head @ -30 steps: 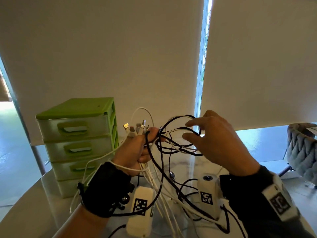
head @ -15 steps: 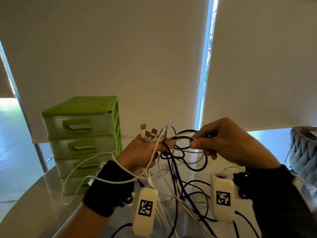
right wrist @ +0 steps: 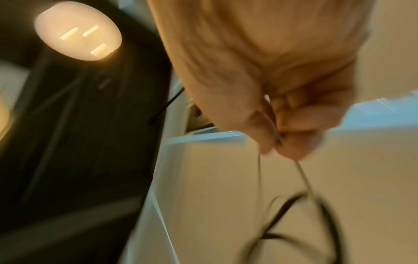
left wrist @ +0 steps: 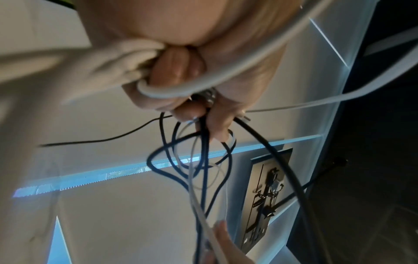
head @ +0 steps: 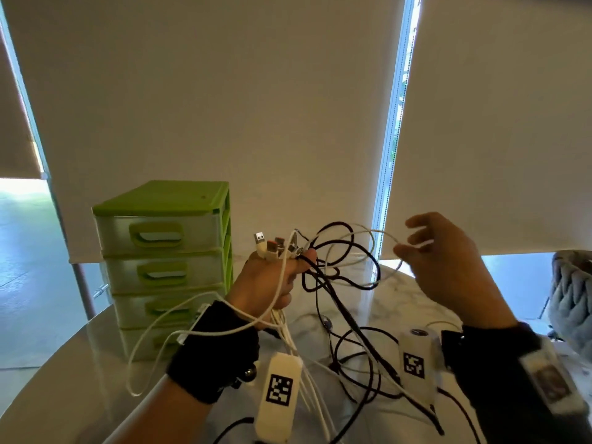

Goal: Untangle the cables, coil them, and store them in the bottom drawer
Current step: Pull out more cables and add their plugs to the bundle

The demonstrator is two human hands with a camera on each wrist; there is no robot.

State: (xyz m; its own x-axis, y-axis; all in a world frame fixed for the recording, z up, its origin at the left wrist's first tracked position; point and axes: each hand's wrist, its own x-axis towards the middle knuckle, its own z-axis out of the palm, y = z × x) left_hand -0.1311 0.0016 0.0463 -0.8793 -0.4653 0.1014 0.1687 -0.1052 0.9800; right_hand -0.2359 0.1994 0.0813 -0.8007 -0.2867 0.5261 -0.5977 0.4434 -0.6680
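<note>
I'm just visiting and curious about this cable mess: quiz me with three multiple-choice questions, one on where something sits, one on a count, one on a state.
1. Where does the green drawer unit stand?
A. left of the left hand
B. right of the right hand
C. on a chair

2. How many drawers does it have?
A. two
B. four
C. six

3. What does the right hand do?
A. lies flat on the table
B. pinches a white cable loop
C. pulls a drawer

Answers:
1 A: the head view shows it left of both hands.
2 B: four fronts are stacked.
3 B: its fingers pinch the thin white loop.
</note>
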